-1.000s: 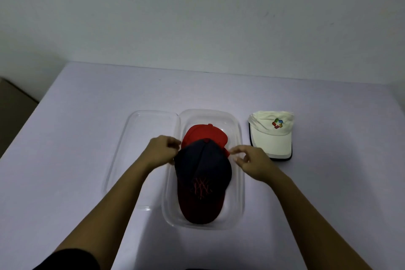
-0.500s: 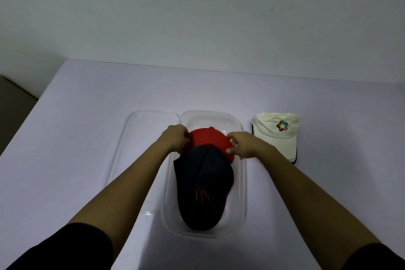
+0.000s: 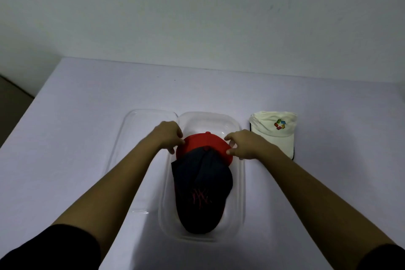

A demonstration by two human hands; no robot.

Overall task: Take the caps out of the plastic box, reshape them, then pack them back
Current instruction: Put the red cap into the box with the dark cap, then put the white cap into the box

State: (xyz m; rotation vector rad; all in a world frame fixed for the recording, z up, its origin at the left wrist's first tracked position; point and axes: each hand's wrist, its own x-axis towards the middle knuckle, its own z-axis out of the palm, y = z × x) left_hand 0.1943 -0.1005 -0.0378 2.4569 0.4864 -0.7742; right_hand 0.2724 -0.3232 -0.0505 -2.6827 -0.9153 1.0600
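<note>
Clear plastic box (image 3: 241, 184) stands open on the pale table (image 3: 72, 142), long side running away from the person. Its clear plastic lid (image 3: 131, 138) lies flat just beside it, touching its left wall. Two caps are inside the box. A red fabric cap (image 3: 202, 143) sits in the far half. A dark navy cap with red embroidered lettering (image 3: 201, 190) lies in the near half, its crown overlapping the near edge of the red fabric cap and its peak pointing towards the person. Left hand (image 3: 167, 136) is at the left edge of the red fabric cap, fingers curled together over the rim with the thumb below, gripping it. Right hand (image 3: 245, 143) is at the right edge, forefinger extended above and thumb below, pinching the rim. How its remaining fingers lie cannot be told. Both forearms reach in over the table, with black sleeves (image 3: 50, 247) at the bottom corners. A cream cap with a multicoloured emblem (image 3: 271, 133) rests on the table just to the right of the box, outside it. A dark strip shows along the cream cap's right and near edge, and its source cannot be determined.
</note>
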